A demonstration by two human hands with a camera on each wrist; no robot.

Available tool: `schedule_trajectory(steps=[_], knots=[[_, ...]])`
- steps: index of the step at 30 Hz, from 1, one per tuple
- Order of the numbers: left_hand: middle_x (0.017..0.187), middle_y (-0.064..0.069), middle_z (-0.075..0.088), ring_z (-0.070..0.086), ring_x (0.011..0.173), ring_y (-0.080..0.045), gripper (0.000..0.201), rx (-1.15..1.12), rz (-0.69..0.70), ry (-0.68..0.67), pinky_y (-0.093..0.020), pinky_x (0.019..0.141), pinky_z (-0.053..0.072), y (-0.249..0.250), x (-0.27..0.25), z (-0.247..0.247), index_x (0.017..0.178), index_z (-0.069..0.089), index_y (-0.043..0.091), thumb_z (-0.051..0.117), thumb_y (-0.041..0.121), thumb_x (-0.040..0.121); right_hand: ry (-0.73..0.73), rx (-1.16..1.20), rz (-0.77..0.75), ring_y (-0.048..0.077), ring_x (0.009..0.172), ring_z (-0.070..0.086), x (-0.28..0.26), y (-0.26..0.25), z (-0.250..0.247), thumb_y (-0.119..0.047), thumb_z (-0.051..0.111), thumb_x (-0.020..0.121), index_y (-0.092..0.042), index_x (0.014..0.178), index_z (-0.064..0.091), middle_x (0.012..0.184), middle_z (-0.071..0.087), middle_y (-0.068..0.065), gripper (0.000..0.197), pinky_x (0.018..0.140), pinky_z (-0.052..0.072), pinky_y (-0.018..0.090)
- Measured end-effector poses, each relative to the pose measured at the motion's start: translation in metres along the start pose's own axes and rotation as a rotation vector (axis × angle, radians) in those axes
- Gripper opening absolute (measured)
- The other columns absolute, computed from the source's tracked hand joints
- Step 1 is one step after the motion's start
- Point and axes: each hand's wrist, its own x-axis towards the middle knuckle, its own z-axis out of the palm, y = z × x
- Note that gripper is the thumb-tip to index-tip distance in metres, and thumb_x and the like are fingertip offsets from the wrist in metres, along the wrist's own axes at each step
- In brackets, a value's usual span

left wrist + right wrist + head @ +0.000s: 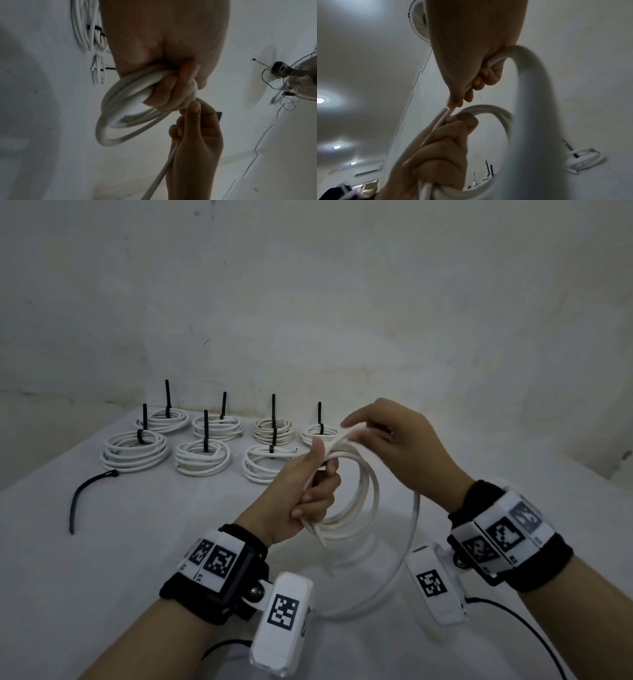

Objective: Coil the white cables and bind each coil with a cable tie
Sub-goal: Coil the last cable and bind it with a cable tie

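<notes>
My left hand grips a coil of white cable held upright above the table, fingers curled round the bundled turns. My right hand pinches the running strand at the top of the coil, right beside the left thumb. The loose remainder of the cable sweeps down in a wide loop to the table between my wrists. One cable end sticks out below the left hand. A loose black cable tie lies on the table at the left.
Several bound white coils with upright black tie tails stand in two rows at the back of the white table, against the wall. A fan hangs on the wall in the left wrist view. Black wrist-camera leads trail near the front edge.
</notes>
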Motion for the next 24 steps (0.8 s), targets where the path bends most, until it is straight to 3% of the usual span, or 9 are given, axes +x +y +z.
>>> schedule_trajectory(steps=[3, 5, 8, 10, 12, 14, 19, 21, 24], knots=[[0.04, 0.008, 0.026, 0.019, 0.025, 0.0, 0.039, -0.027, 0.079, 0.043, -0.014, 0.031, 0.012, 0.003, 0.002, -0.004, 0.066, 0.041, 0.016, 0.046, 0.05, 0.085, 0.012, 0.055, 0.14, 0.003, 0.066, 0.047, -0.002, 0.008, 0.006, -0.02, 0.055, 0.095, -0.031, 0.105, 0.068, 0.069, 0.045, -0.004, 0.02, 0.063, 0.035, 0.012], [0.038, 0.008, 0.027, 0.02, 0.024, 0.0, 0.036, -0.115, 0.105, 0.046, -0.013, 0.031, 0.013, 0.003, 0.002, -0.006, 0.062, 0.044, 0.018, 0.049, 0.045, 0.084, -0.018, 0.123, 0.187, 0.007, 0.071, 0.053, -0.01, 0.008, 0.015, -0.025, 0.049, 0.098, -0.039, 0.108, 0.063, 0.074, 0.054, 0.002, 0.023, 0.068, 0.043, 0.02], [0.037, 0.008, 0.027, 0.021, 0.023, 0.0, 0.036, -0.208, 0.126, 0.064, -0.014, 0.03, 0.013, 0.002, 0.002, -0.005, 0.058, 0.046, 0.019, 0.046, 0.042, 0.086, -0.012, 0.509, 0.392, 0.018, 0.086, 0.069, -0.018, -0.002, 0.027, -0.027, 0.044, 0.1, -0.026, 0.115, 0.066, 0.095, 0.071, 0.005, 0.026, 0.08, 0.057, 0.037], [0.036, 0.008, 0.027, 0.021, 0.023, 0.0, 0.03, -0.219, 0.138, 0.099, -0.013, 0.03, 0.013, 0.002, 0.002, -0.002, 0.062, 0.041, 0.017, 0.046, 0.039, 0.083, -0.027, 0.803, 0.518, 0.023, 0.089, 0.07, -0.019, -0.005, 0.029, -0.024, 0.044, 0.099, -0.015, 0.119, 0.065, 0.103, 0.071, 0.01, 0.03, 0.081, 0.058, 0.035], [0.037, 0.008, 0.026, 0.02, 0.024, 0.0, 0.029, -0.191, 0.159, 0.143, -0.013, 0.029, 0.014, 0.001, 0.002, 0.002, 0.065, 0.035, 0.017, 0.048, 0.038, 0.08, -0.027, 0.92, 0.556, 0.023, 0.082, 0.068, -0.019, -0.006, 0.029, -0.023, 0.044, 0.1, -0.013, 0.118, 0.065, 0.103, 0.07, 0.012, 0.03, 0.079, 0.057, 0.033], [0.038, 0.008, 0.026, 0.019, 0.025, 0.0, 0.027, -0.16, 0.18, 0.173, -0.012, 0.029, 0.016, 0.001, 0.003, 0.002, 0.065, 0.036, 0.017, 0.049, 0.036, 0.079, -0.01, 0.878, 0.535, 0.018, 0.07, 0.062, -0.016, -0.007, 0.033, -0.021, 0.044, 0.1, -0.013, 0.119, 0.065, 0.096, 0.068, 0.01, 0.029, 0.071, 0.057, 0.03], [0.042, 0.008, 0.025, 0.023, 0.032, -0.003, 0.028, -0.081, 0.178, 0.22, -0.014, 0.035, 0.022, 0.002, 0.005, 0.0, 0.068, 0.036, 0.017, 0.047, 0.033, 0.088, 0.03, 0.497, 0.324, 0.017, 0.045, 0.054, -0.013, -0.008, 0.039, -0.009, 0.06, 0.091, -0.013, 0.114, 0.063, 0.065, 0.059, -0.002, 0.024, 0.047, 0.049, 0.026], [0.045, 0.006, 0.028, 0.03, 0.036, -0.005, 0.027, -0.015, 0.164, 0.278, -0.016, 0.039, 0.029, 0.001, 0.008, -0.001, 0.074, 0.046, 0.013, 0.044, 0.029, 0.096, 0.042, 0.4, 0.296, 0.018, 0.041, 0.055, -0.012, -0.003, 0.036, -0.009, 0.058, 0.092, -0.015, 0.109, 0.065, 0.061, 0.058, -0.01, 0.019, 0.043, 0.048, 0.025], [0.05, 0.005, 0.034, 0.039, 0.04, -0.007, 0.029, 0.043, 0.158, 0.356, -0.018, 0.041, 0.037, 0.001, 0.01, -0.001, 0.088, 0.058, 0.007, 0.046, 0.032, 0.097, 0.024, 0.33, 0.295, 0.019, 0.039, 0.058, -0.011, 0.002, 0.034, -0.012, 0.054, 0.095, -0.019, 0.103, 0.066, 0.061, 0.057, -0.009, 0.016, 0.043, 0.052, 0.033]])
